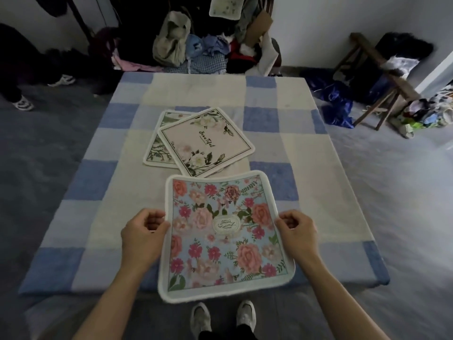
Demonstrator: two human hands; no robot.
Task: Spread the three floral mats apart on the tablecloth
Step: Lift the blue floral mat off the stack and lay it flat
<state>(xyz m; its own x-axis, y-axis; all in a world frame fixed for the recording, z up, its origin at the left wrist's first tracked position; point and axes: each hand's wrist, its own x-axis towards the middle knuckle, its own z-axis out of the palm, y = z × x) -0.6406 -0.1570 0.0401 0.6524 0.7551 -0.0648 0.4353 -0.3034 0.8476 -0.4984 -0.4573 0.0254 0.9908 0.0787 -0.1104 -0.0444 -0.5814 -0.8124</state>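
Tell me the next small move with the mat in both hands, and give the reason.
Probably lower the blue floral mat onto the near part of the tablecloth and let go. The left hand and right hand pinch its side edges, and it hangs partly past the table's near edge. The pink mat still overlaps the green-patterned mat farther back, so those need separating afterwards.

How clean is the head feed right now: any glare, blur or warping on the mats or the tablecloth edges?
Head view: dim, even light, no glare on the blue floral mat or the pink mat; its lettering is soft but legible; wide-angle bowing curves the checked tablecloth edges; floor at the right edge looks smeared; left hand and right hand are reasonably sharp.
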